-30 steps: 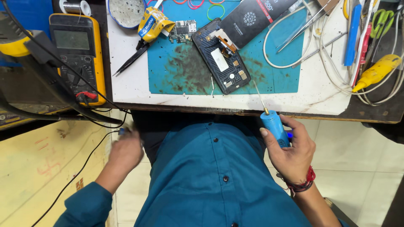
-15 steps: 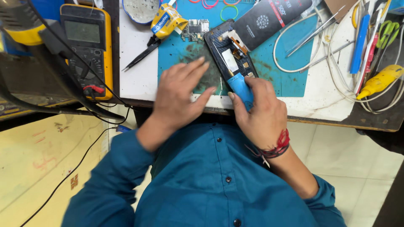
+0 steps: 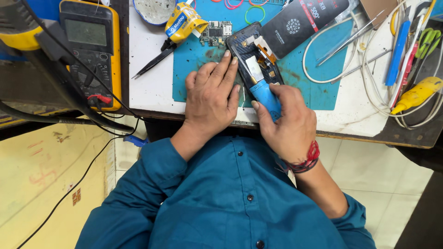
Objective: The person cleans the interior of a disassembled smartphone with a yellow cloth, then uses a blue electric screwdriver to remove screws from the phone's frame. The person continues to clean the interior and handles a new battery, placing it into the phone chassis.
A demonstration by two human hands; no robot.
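An opened black phone (image 3: 249,53) lies with its insides up on a teal work mat (image 3: 318,60). My left hand (image 3: 210,99) rests flat on the mat with its fingertips pressed against the phone's left edge. My right hand (image 3: 288,124) grips a blue-handled screwdriver (image 3: 266,97), and the tip points into the phone's lower part. A small green circuit board (image 3: 215,33) sits on the mat just above my left hand.
A yellow multimeter (image 3: 90,50) with leads lies at the left. Black tweezers (image 3: 154,60), a yellow glue tube (image 3: 184,20), a dark flat box (image 3: 304,20), metal tweezers (image 3: 353,34), white cables (image 3: 374,87), a blue tool (image 3: 398,46) and a yellow tool (image 3: 417,94) crowd the table.
Both hands came up from my lap to the table a second ago. Since half a second ago they have shifted only slightly, the left hand staying by the phone and the screwdriver tip on it.
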